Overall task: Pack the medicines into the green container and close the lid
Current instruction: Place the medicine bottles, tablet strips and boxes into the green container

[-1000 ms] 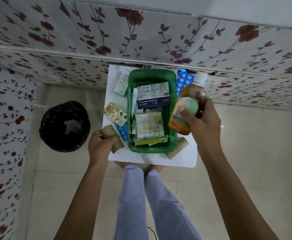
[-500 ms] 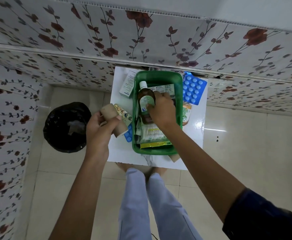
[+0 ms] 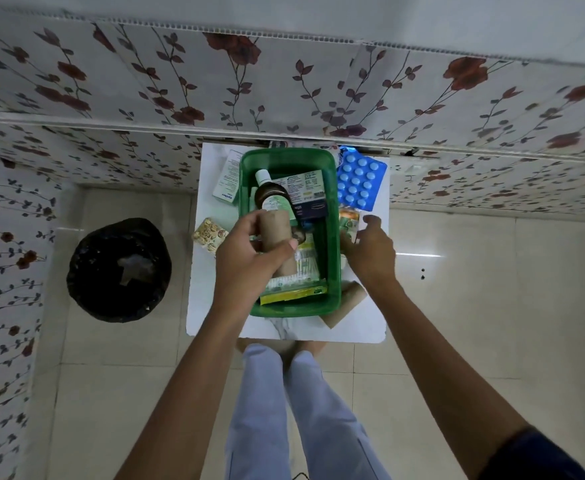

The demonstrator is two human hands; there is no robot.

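The green container (image 3: 332, 244) stands on a small white table (image 3: 363, 323) against the wall. Inside lie a brown bottle with a white cap (image 3: 270, 194), a dressings box (image 3: 306, 192) and packets (image 3: 294, 282). My left hand (image 3: 249, 258) holds a brown bandage roll (image 3: 277, 237) over the container's middle. To the right of the container, my right hand (image 3: 367, 251) hovers with fingers apart, just above an orange and green sachet (image 3: 348, 218). A blue blister pack (image 3: 360, 181), a gold blister strip (image 3: 209, 233), a white box (image 3: 228, 180) and another brown roll (image 3: 344, 308) lie outside.
A black-lined waste bin (image 3: 119, 270) stands on the tiled floor left of the table. Flower-patterned walls close in behind and on the left. My legs (image 3: 284, 410) are right below the table's front edge. No lid is visible.
My right hand put the bottle into the container, let go and moved out to the right side. My left hand lifted the brown roll from the table's left and carried it over the container.
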